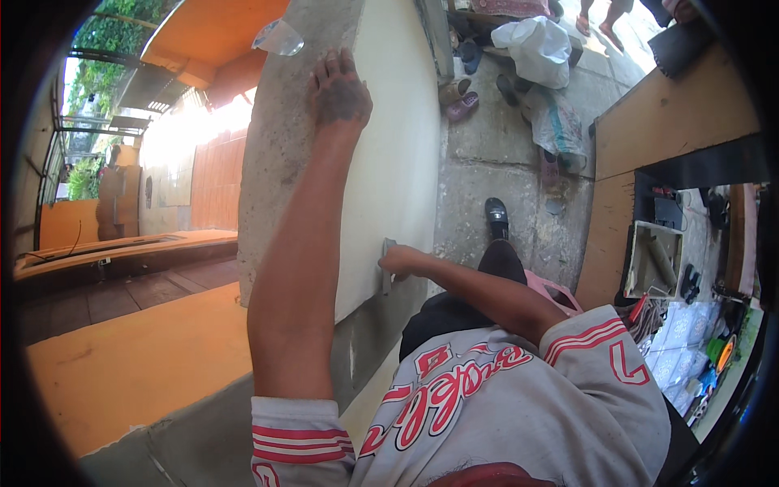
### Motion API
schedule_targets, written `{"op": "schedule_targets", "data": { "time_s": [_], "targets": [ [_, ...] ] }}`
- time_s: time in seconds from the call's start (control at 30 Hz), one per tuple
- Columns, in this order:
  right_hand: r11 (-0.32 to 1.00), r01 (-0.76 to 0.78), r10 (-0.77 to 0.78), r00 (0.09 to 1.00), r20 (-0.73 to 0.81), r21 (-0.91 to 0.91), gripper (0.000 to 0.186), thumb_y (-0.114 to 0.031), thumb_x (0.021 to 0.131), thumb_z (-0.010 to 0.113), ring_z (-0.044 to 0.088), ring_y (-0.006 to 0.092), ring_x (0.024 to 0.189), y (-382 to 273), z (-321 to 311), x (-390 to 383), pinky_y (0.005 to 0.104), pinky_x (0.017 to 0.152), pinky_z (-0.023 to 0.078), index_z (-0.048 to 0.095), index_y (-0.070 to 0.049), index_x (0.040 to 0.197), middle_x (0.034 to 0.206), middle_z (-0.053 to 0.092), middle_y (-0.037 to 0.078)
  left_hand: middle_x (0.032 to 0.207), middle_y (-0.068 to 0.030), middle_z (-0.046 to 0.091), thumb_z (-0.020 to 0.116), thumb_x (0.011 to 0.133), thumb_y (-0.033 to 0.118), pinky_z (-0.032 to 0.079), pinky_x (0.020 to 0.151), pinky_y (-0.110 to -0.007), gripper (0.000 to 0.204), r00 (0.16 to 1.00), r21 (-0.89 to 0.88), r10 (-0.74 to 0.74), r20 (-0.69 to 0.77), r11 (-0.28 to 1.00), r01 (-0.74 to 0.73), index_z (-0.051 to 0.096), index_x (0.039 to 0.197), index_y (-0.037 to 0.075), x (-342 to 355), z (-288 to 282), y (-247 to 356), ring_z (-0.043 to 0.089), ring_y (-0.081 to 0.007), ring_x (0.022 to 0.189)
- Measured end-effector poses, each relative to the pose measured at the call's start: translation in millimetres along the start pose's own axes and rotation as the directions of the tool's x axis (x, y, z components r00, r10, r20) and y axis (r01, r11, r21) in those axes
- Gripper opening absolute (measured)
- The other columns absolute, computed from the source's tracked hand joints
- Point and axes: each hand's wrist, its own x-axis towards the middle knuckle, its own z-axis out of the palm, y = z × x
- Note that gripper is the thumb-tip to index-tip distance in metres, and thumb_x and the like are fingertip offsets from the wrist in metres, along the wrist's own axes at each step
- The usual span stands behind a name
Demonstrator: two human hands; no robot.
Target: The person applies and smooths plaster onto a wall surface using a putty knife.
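My left hand [339, 96] lies on the rough concrete top of a low wall [280, 162], palm down with its fingers stretched out and slightly apart. It holds nothing. Close beyond its fingertips is a clear plastic cup or bag [278, 37], tilted on the ledge. My right hand [403, 261] is closed around a thin, flat grey tool [389, 276], its narrow edge against the pale painted wall face [389, 162]. The fingers hide much of this tool, so its exact kind cannot be made out.
Slippers [462, 105] and white plastic bags [535, 53] lie on the concrete floor [487, 183] to the right. Another person's legs [600, 24] show at the far right. A brown wooden cabinet [673, 122] stands at right. Left of the wall is an orange surface [154, 349].
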Motion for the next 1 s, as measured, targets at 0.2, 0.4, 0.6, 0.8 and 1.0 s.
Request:
{"op": "schedule_targets", "data": {
  "time_s": [0.2,0.4,0.6,0.8,1.0],
  "targets": [
    [0.900,0.048,-0.090,0.993,0.077,0.433,0.041,-0.025,0.090,0.052,0.069,0.0288,0.095,-25,-54,-33,0.0405,0.082,0.057,0.066,0.012,0.103,0.099,0.069,0.021,0.156,-0.0147,0.032,0.053,0.097,0.033,0.028,0.118,-0.043,0.065,1.000,-0.018,-0.016,0.011,1.000,0.017,0.030,0.152,0.006,2,1,1,0.031,-0.0318,0.144],
    [0.981,0.131,-0.010,0.776,-0.630,0.145,0.037,-0.019,0.092,0.047,0.065,0.0427,0.097,16,-69,-10,0.0470,0.085,0.050,0.061,0.009,0.111,0.097,0.066,0.031,0.156,-0.0145,0.032,0.053,0.097,0.031,0.028,0.118,-0.043,0.064,0.999,-0.009,-0.035,0.010,0.999,0.035,0.031,0.152,0.007,0,4,0,0.032,-0.0313,0.144],
    [0.988,0.102,-0.019,0.825,-0.564,0.117,0.050,-0.017,0.094,0.045,0.059,0.0468,0.109,-5,12,-5,0.0502,0.098,0.044,0.045,0.005,0.139,0.115,0.060,0.033,0.154,-0.0136,0.035,0.054,0.096,0.030,0.030,0.117,-0.043,0.061,0.998,-0.015,-0.038,-0.051,0.999,0.037,0.035,0.150,0.007,1,10,-1,0.035,-0.0310,0.142],
    [0.868,0.484,-0.306,0.351,-0.885,-0.108,0.047,-0.012,0.101,0.038,0.055,0.0409,0.120,-34,-71,46,0.0442,0.101,0.043,0.038,-0.003,0.147,0.130,0.056,0.028,0.154,-0.0134,0.036,0.055,0.096,0.029,0.030,0.117,-0.043,0.061,0.998,-0.046,-0.043,-0.054,0.998,0.041,0.035,0.149,0.007,-1,10,-2,0.034,-0.0300,0.142],
    [0.931,0.243,0.101,0.544,-0.833,0.271,0.048,-0.022,0.100,0.039,0.062,0.0436,0.108,5,-83,107,0.0457,0.094,0.048,0.044,-0.006,0.144,0.116,0.063,0.031,0.156,-0.0134,0.033,0.054,0.097,0.030,0.028,0.118,-0.043,0.063,0.999,-0.020,-0.047,-0.004,0.999,0.047,0.032,0.151,0.006,5,-1,-1,0.031,-0.0294,0.144]
  ]
}}
